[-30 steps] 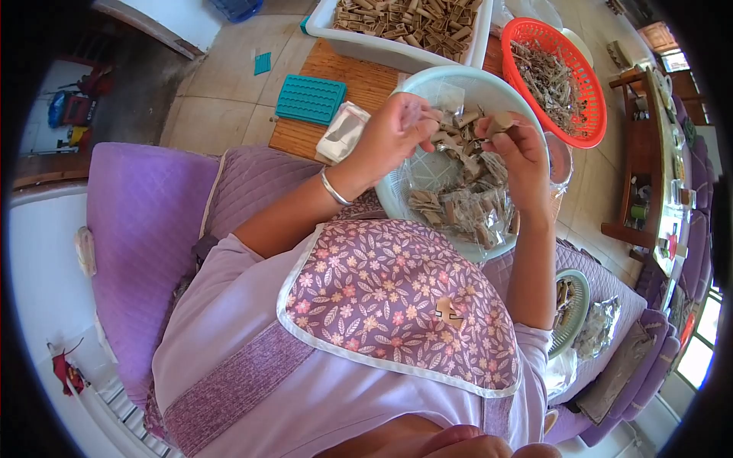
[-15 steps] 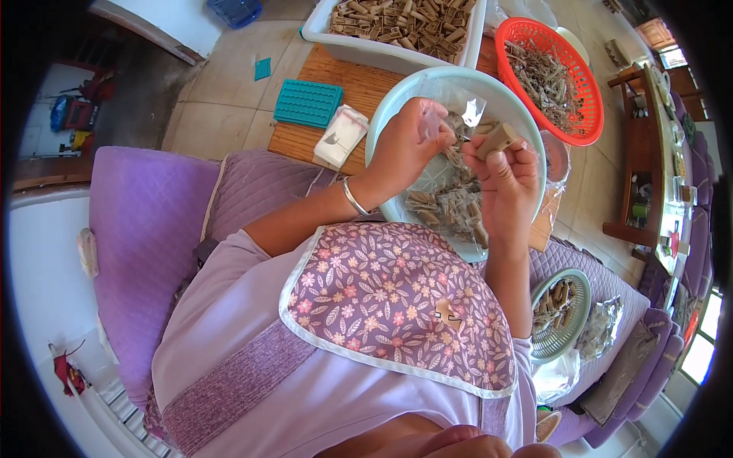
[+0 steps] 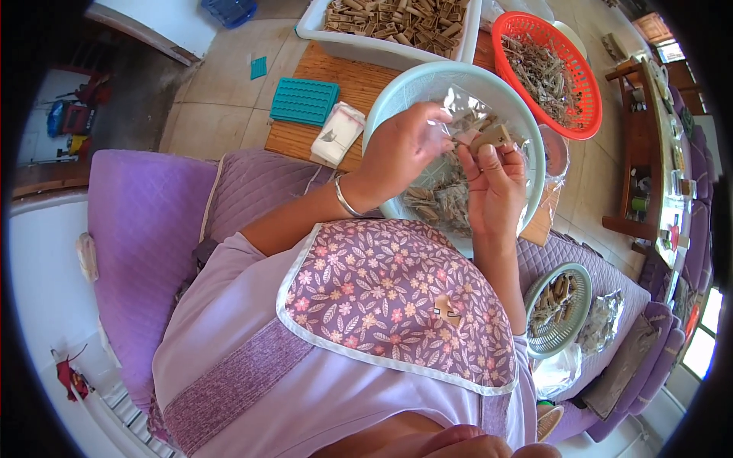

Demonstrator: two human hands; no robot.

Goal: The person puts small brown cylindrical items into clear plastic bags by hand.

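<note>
Above a pale blue-green basin [image 3: 387, 88], both my hands are close together. My right hand [image 3: 495, 183] pinches a small brown piece [image 3: 489, 139], flat-sided and wood-like, between thumb and fingers. My left hand [image 3: 401, 156], with a silver bangle at the wrist, has its fingers bent around a clear plastic bag [image 3: 460, 101], which spreads beside the brown piece. Its fingertips are slightly blurred, and whether the piece is inside the bag I cannot tell. Below, several brown pieces in clear wrappers [image 3: 435, 202] lie in the basin.
A white tub [image 3: 336, 44] of loose brown pieces stands behind the basin, a red basket [image 3: 588, 114] of wrapped pieces to its right. On the wooden table [image 3: 374, 80] lie a teal ridged tray [image 3: 304, 101] and a stack of clear bags [image 3: 337, 133]. A green-grey basket [image 3: 540, 345] sits at right.
My left fingers have shifted slightly and spread a little, and the clear bag is lower and spread wider over the basin. My right hand has moved slightly left with the brown piece.
</note>
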